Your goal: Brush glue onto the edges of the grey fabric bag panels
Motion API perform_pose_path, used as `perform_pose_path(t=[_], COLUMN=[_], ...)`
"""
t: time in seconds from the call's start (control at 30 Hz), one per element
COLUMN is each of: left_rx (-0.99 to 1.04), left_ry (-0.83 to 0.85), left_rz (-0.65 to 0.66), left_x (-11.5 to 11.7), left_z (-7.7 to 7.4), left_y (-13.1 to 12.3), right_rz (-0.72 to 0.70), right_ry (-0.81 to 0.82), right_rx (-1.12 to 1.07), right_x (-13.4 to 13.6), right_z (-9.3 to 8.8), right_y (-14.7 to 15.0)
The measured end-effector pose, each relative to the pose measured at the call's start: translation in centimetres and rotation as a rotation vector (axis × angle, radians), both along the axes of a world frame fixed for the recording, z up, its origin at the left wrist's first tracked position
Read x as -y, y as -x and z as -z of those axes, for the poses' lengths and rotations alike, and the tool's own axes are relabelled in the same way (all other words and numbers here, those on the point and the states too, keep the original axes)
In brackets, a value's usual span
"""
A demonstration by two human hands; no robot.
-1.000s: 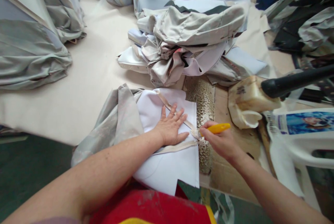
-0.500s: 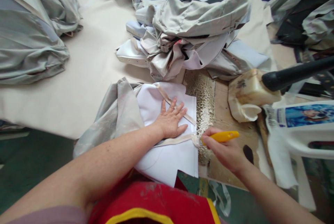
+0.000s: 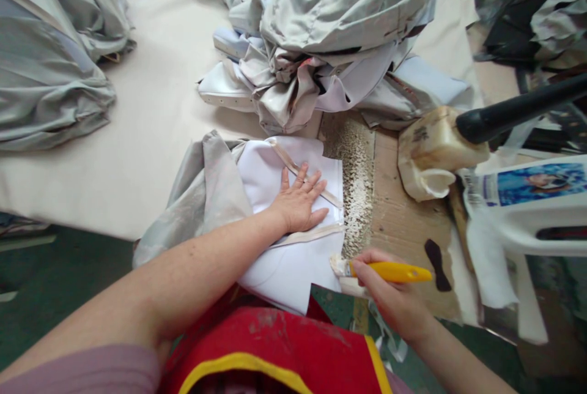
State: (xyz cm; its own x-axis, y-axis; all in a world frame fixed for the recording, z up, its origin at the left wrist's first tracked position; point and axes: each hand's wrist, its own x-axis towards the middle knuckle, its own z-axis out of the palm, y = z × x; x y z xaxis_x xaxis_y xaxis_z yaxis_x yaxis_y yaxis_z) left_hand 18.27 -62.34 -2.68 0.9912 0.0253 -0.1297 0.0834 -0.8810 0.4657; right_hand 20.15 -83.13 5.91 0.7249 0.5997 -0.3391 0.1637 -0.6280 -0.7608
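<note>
Item: left hand [image 3: 298, 201] — fully open, fingers spread, palm pressed flat on a white fabric panel [image 3: 293, 271], holding nothing.

Item: right hand [image 3: 389, 296] — fingers closed firmly round the yellow handle of a flat brush [image 3: 389, 271], whose whitish bristles [image 3: 338, 265] touch the lower right edge of the panel.

Item: the panel itself — lying flat, crossed by two beige tape strips [image 3: 312, 235], one passing beneath the left hand's fingertips, the other just below the hand.

Against the panel's left side: bunched grey fabric [image 3: 206, 192].

Just right of the panel: a band of speckled, crusted residue [image 3: 355, 186] on a cardboard sheet [image 3: 408, 223]; farther right, a cut-down translucent plastic jug [image 3: 433, 152] with a black rod [image 3: 518, 106] lying across its top.

Beyond the panel: a heap of grey and pale blue fabric pieces [image 3: 316, 45] on a cream work surface [image 3: 156, 125]; well to its left, a large grey fabric bundle [image 3: 46, 76].

Below the panel: the person's red vest with yellow trim [image 3: 266, 339].
</note>
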Motion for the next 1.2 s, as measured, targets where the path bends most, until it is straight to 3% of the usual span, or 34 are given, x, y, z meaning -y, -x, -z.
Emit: perform_pose_path(t=[0.23,0.43,0.63,0.83,0.93,1.0,1.07,1.13,1.2], left_rx=[-0.019,-0.032,-0.027,-0.046,-0.060,-0.085,-0.123,-0.152,-0.148], left_ry=[-0.017,-0.014,-0.042,-0.072,-0.068,-0.055,-0.031,-0.007,-0.004], left_rz=[0.004,0.007,0.005,0.004,0.002,-0.016,-0.034,-0.004,0.081], left_x=[0.1,0.1,0.3,0.5,0.6,0.7,0.9,1.2,1.6], left_z=[-0.2,-0.2,-0.4,-0.5,-0.9,-2.1,-4.4,-7.3,-9.9], left_y=[-0.1,-0.3,-0.3,-0.2,-0.5,-0.4,0.4,2.5,5.8], right_rz=[0.073,-0.021,0.109,-0.052,0.009,0.095,0.197,0.262,0.220], right_ry=[-0.027,-0.041,-0.121,-0.163,-0.111,-0.121,-0.187,-0.263,-0.299], right_rx=[0.070,0.080,0.249,0.210,0.162,0.158,0.192,0.247,0.291], right_x=[1.6,2.3,4.1,3.4,4.6,5.8,6.8,7.2,7.0], right_z=[-0.9,-0.6,-2.2,0.0,0.0,-0.9,-2.2,-3.0,-3.1], right_y=[1.5,3.1,3.4,4.3,5.1,5.3,5.3,5.1,5.0])
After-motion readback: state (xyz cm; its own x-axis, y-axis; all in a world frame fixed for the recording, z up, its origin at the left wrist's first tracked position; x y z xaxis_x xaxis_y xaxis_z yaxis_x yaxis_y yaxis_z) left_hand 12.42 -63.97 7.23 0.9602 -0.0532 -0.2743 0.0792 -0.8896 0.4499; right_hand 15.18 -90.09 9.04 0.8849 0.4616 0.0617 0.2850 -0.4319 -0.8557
